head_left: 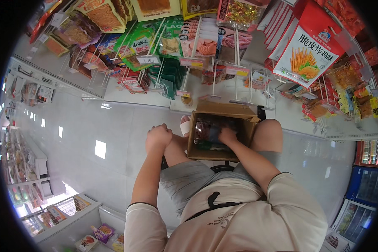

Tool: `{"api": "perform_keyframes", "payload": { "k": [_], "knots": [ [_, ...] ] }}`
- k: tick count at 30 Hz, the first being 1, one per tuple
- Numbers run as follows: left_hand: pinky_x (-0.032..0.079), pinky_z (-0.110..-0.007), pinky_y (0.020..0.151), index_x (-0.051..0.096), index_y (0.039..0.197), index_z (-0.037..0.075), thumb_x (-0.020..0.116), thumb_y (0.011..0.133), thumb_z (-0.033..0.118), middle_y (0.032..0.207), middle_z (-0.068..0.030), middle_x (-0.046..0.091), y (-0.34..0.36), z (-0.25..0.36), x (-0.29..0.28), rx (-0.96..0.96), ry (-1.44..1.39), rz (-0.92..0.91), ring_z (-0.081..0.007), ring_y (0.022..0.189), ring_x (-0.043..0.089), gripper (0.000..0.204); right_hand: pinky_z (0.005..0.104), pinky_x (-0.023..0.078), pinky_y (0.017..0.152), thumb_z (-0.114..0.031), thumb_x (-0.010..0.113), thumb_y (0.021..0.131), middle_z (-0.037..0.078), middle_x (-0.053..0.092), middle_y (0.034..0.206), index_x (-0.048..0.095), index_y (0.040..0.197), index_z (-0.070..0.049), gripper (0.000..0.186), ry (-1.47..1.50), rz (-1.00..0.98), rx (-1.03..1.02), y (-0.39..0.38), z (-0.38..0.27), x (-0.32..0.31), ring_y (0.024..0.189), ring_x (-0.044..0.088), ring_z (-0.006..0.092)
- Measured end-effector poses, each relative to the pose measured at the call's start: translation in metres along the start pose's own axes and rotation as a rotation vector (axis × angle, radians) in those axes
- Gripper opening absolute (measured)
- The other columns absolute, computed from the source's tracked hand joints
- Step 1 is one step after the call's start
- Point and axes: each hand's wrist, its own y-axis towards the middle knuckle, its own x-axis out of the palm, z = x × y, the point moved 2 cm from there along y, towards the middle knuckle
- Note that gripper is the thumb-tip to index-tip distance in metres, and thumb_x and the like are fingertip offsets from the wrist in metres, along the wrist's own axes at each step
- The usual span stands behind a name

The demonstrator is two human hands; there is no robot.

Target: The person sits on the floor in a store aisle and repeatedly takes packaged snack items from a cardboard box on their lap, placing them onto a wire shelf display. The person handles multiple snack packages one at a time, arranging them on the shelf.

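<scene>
In a shop aisle, low before a rack of hanging snack packets [164, 46]. Cardboard box [216, 111] open at the top, resting between the knees, just in front of the rack's bottom edge. Right hand [227, 135] down inside the box, fingers curled over dark wrapped packets [208, 128] there; whether pinching one or only touching, cannot tell. Left hand [158, 137] outside the box, just beside its left wall, closed into a loose fist over the left knee, holding nothing visible. Large red-and-white snack bag [308, 46] hanging upper right, well apart from both hands. Green packets [172, 75] on pegs directly above the box. Pale glossy floor [101, 126] to the left, with ceiling lights reflected in it. Grey shorts [189, 178] and beige shirt [239, 222] at lower centre. Wire basket of goods [71, 212] at lower left, drinks fridge [367, 185] at far right.
</scene>
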Motion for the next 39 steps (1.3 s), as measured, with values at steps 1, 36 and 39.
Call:
{"api": "perform_keyframes", "payload": {
  "k": [1, 36, 39],
  "knots": [
    [0.056, -0.05, 0.103, 0.075, 0.123, 0.011, 0.053, 0.1, 0.033, 0.125, -0.0164, 0.075, -0.002, -0.002, 0.0, -0.006, -0.008, -0.006, -0.039, 0.12, 0.066, 0.038, 0.05, 0.058, 0.097, -0.024, 0.064, 0.094, 0.025, 0.069, 0.131, 0.073, 0.13, -0.005, 0.042, 0.047, -0.083, 0.034, -0.003, -0.009, -0.014, 0.117, 0.069, 0.0441],
    [0.055, -0.052, 0.103, 0.076, 0.119, 0.008, 0.054, 0.098, 0.031, 0.119, -0.0209, 0.077, -0.016, -0.009, 0.006, 0.05, -0.058, 0.113, -0.0403, 0.114, 0.071, 0.038, 0.043, 0.059, 0.09, -0.003, 0.076, 0.085, 0.016, 0.061, 0.128, 0.075, 0.104, -0.008, 0.019, -0.079, 0.318, -0.713, -0.159, -0.049, -0.257, 0.108, 0.068, 0.035],
    [0.054, -0.052, 0.104, 0.076, 0.119, 0.008, 0.053, 0.099, 0.032, 0.12, -0.0205, 0.076, -0.022, -0.008, 0.004, 0.041, -0.057, 0.116, -0.04, 0.115, 0.071, 0.039, 0.0424, 0.059, 0.089, -0.004, 0.077, 0.084, 0.017, 0.061, 0.123, 0.071, 0.111, -0.007, 0.028, -0.008, 0.45, -0.712, -0.164, -0.063, -0.261, 0.105, 0.068, 0.0351]
  ]
}}
